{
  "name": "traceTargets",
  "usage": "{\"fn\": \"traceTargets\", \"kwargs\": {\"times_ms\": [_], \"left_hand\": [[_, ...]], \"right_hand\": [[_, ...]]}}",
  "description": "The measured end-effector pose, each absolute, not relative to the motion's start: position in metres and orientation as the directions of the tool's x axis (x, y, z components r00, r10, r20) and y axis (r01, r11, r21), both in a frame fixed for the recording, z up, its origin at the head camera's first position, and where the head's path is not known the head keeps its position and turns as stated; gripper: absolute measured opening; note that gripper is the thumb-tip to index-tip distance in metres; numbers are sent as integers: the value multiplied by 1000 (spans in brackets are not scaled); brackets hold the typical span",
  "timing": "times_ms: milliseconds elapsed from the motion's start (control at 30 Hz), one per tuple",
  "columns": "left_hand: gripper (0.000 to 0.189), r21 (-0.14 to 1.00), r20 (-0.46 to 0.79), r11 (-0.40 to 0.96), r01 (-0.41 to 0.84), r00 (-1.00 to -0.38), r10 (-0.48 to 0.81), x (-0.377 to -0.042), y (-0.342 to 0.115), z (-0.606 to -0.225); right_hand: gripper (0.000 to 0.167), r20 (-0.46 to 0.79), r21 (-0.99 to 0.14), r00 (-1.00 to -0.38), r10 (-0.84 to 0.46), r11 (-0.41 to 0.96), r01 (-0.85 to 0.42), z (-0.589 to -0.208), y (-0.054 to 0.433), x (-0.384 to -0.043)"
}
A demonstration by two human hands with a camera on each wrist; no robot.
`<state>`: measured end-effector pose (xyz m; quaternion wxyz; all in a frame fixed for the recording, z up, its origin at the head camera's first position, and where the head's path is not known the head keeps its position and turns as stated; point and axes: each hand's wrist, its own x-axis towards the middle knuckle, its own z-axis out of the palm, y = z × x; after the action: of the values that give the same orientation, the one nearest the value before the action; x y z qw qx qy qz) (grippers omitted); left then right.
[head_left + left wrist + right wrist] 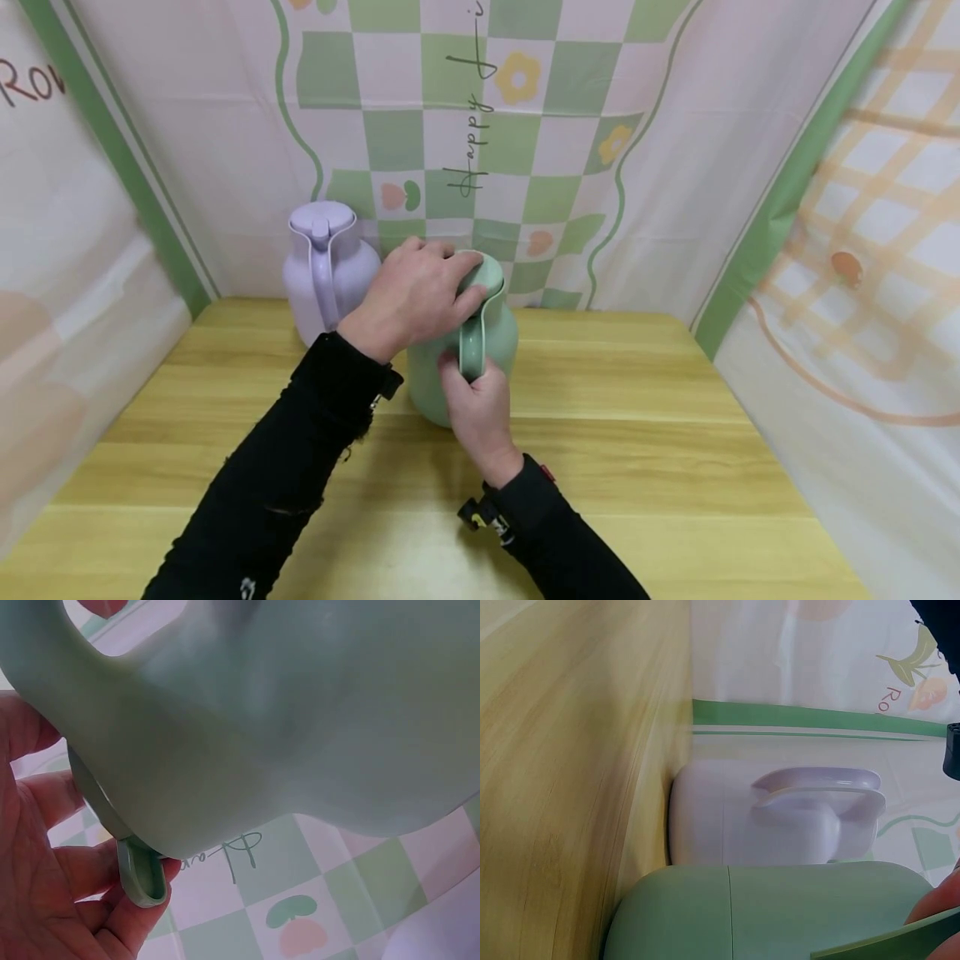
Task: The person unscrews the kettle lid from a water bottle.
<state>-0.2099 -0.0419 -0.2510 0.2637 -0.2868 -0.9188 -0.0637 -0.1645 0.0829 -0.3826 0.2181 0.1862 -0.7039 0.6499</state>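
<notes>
Beyond the right hand (482,408) (which holds its handle (472,348)), the green jug (429,387) stands upright, lid (489,273) gripped beneath the left hand (420,287).

Black sleeves (262,475), red cuff tag (548,473)

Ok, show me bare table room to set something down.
Bare table: right of the green jug, out to the right cloth wall; also left of the left sleeve, nearer than the purple jug. Crowded: between the jugs, by the left grip.
</notes>
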Motion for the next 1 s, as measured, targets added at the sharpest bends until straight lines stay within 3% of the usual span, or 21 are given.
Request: {"fn": "traceTargets", "kwargs": {"times_ms": [533, 1000], "left_hand": [[43, -49, 561, 857, 513, -696, 448, -207, -38, -251], [45, 10, 490, 936, 353, -817, 303, -205, -27, -250]], "right_hand": [[48, 561, -826, -828, 7, 80, -559, -383, 84, -165], [48, 551, -833, -834, -9, 62, -550, -383, 85, -165]]}}
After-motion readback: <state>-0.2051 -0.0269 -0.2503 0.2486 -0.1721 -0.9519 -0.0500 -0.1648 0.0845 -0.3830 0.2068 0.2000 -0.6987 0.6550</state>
